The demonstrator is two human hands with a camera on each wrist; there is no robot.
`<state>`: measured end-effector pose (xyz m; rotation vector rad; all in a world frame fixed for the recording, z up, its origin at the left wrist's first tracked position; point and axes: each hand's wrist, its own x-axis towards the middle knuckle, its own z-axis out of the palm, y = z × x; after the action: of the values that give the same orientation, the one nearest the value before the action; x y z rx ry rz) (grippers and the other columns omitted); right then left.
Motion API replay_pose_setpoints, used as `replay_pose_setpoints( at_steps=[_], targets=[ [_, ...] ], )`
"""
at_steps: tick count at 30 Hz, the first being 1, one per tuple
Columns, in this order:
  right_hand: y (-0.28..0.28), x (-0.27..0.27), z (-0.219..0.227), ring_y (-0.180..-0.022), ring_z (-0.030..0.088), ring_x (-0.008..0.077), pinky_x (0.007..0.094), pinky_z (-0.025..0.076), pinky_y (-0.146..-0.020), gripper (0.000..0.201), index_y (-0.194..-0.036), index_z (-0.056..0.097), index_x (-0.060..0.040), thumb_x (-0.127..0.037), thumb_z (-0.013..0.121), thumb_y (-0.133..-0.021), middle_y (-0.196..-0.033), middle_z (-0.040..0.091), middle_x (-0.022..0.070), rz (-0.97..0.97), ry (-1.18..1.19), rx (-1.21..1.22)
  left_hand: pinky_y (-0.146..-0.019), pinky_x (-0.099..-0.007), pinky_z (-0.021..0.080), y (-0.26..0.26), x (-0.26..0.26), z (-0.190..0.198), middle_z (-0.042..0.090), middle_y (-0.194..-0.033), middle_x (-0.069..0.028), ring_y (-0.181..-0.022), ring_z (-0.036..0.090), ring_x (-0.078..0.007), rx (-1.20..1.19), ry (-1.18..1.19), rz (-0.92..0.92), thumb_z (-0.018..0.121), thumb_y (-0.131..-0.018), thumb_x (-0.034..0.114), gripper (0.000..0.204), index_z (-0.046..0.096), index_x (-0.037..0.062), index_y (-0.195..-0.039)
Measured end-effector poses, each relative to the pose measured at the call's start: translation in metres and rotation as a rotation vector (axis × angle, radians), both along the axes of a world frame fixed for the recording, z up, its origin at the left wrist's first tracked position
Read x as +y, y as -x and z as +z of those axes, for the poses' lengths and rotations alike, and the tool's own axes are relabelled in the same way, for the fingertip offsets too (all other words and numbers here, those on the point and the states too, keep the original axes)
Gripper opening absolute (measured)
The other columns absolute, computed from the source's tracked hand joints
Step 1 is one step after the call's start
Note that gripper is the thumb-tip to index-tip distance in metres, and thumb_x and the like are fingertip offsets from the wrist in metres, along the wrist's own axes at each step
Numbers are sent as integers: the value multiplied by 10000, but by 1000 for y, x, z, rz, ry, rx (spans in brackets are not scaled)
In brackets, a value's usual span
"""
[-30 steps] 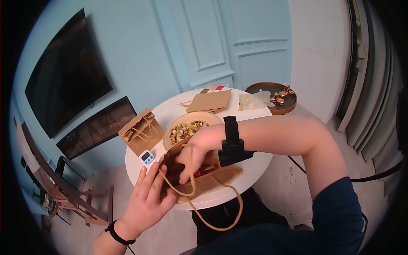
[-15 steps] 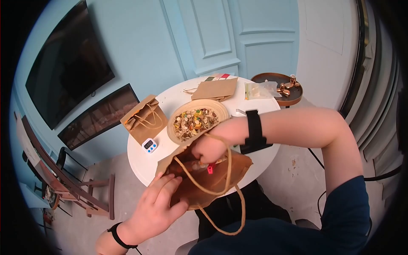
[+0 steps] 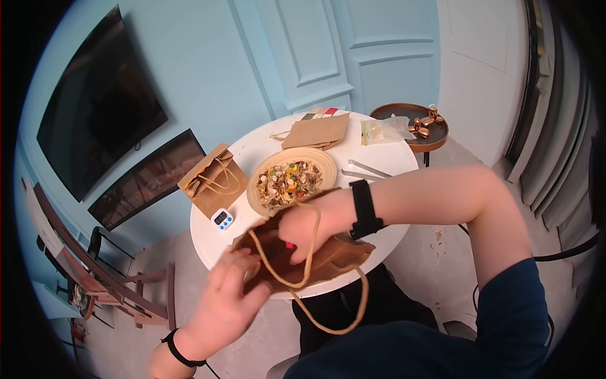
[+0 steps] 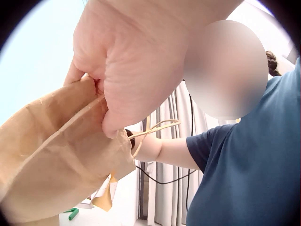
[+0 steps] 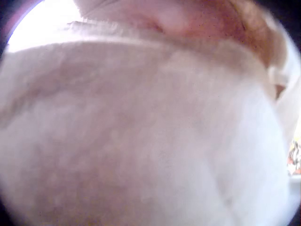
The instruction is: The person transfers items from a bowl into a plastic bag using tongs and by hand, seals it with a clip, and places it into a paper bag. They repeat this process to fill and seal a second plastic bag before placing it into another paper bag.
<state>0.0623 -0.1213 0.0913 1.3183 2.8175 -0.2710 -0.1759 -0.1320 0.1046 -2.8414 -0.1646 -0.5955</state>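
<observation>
A brown paper bag (image 3: 341, 260) with twisted handles stands wide at the near side of the table. My left hand (image 3: 230, 281) grips its left edge, thumb on the near panel in the left wrist view. Inside the bag mouth is my right hand (image 3: 306, 228), reaching in past a handle, its fingertips mostly hidden. A small red piece (image 3: 290, 245) shows right at its fingers; whether they hold it I cannot tell. Pale bag paper fills most of the right wrist view. Beyond the bag, a round woven tray (image 3: 328, 165) bears a dried, mixed-colour potpourri-like mix (image 3: 287, 183).
The round white table (image 3: 205, 243) also bears a second paper bag (image 3: 214, 183), a white timer (image 3: 222, 219), flat folded bags (image 3: 319, 131), metal tongs (image 3: 369, 169) and clear plastic packaging (image 3: 382, 131). A dark side table (image 3: 404, 114) with copper-coloured items stands at the back right.
The right hand rose inside the bag, baring a red clip on a clear packet, then sank a little and moved left, covering most of it. The left hand stays at the bag's edge.
</observation>
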Motion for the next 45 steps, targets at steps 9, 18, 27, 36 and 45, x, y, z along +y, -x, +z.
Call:
replay_pose_setpoints(
  at_steps=[9,18,27,36,45],
  targets=[
    [-35,-32,124,-543,596,133,267,471,-550,161,-887,651,-32,-102,554,-780,-686,620,57,-359,27,666,-660,-391,464,-19,70,33,542,-825,-137,-762,549,-330,-267,-34,180,633,-726,-7,107,551,6,-793],
    [-141,-56,134,-717,667,176,252,520,-667,199,-987,623,44,-90,546,-862,-809,632,86,-229,-851,1609,-598,-371,403,-60,149,92,482,-741,-175,-673,481,-355,-495,30,222,571,-853,60,120,508,-37,-820],
    [-223,-91,86,-827,579,102,237,470,-751,192,-1008,621,32,-107,562,-890,-884,602,45,-455,-1110,1755,-672,-432,452,-152,271,103,571,-807,-188,-769,554,-395,-636,-161,327,552,-872,131,139,571,-5,-846],
    [-269,-96,33,-727,548,72,240,468,-679,173,-956,626,22,-118,548,-892,-830,584,19,-765,-929,1634,-649,-436,457,-250,390,29,605,-764,-239,-728,582,-407,-778,207,409,569,-855,124,166,588,-39,-830],
    [-279,-86,13,-715,537,45,215,452,-658,153,-942,633,-9,-125,544,-898,-799,594,-5,-884,-716,1494,-566,-361,553,-343,445,-8,614,-731,-149,-685,648,-245,-1005,898,295,544,-880,110,149,564,-30,-833]
  ],
)
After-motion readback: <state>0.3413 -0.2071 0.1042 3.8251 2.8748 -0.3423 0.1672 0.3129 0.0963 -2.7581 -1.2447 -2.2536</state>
